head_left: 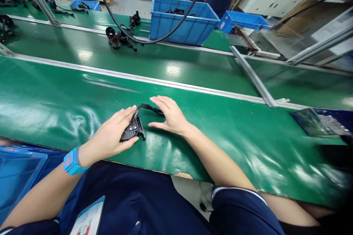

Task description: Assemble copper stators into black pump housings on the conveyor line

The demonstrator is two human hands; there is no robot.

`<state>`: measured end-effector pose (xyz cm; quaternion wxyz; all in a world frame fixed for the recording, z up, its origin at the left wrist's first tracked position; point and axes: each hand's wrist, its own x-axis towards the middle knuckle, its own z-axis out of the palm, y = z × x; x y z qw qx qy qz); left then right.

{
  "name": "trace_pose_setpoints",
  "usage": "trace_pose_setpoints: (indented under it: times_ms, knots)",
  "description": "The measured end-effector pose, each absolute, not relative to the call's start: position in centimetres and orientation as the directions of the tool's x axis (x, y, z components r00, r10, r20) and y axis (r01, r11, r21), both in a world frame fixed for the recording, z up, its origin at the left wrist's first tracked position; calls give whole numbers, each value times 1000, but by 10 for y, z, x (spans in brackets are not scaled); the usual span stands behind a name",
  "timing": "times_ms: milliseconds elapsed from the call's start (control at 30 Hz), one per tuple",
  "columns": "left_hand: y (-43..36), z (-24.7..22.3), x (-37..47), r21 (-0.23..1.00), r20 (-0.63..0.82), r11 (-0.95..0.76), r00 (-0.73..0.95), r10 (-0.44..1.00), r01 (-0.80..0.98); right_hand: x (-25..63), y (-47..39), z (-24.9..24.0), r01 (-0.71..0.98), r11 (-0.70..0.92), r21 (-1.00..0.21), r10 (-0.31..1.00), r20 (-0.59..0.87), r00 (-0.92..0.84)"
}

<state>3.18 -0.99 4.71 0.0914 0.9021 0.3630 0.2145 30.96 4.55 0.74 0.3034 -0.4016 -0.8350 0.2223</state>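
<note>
On the green mat, my left hand (113, 132) is wrapped around a round black plastic part (134, 129) with a ribbed face, small bright screws and a bracket-like edge. My palm covers its left side. A black cable (147, 106) rises from the part, arches to the right and passes behind the fingers of my right hand (172, 115). That hand is open, thumb and fingers spread apart, right beside the cable bundle; I cannot tell whether it touches it.
Beyond a metal rail (165, 80) runs a green belt with black motor-like parts and cables (116, 38) on it. A blue crate (176, 25) stands behind. A metal bar (253, 77) crosses at right, near a bag of small parts (322, 122). Blue bin (22, 176) at lower left; co-workers stand further back.
</note>
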Motion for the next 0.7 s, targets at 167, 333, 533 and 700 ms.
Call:
trace_pose_setpoints:
  times_ms: [167, 333, 533, 700]
  knots:
    - [-15, 44, 31, 344, 332, -666, 577, 746, 663, 290, 44, -12, 541, 270, -796, 893, -3, -450]
    - [-17, 43, 34, 348, 350, -672, 574, 740, 654, 251, 21, -3, -101, -224, -969, 849, -144, -509]
    - [-10, 48, 46, 298, 373, -697, 593, 714, 652, 248, 3, 3, -278, -324, -904, 885, -186, -426]
    - [-20, 16, 45, 174, 341, -710, 635, 693, 682, 308, -3, -8, -300, -192, -934, 978, -207, 18]
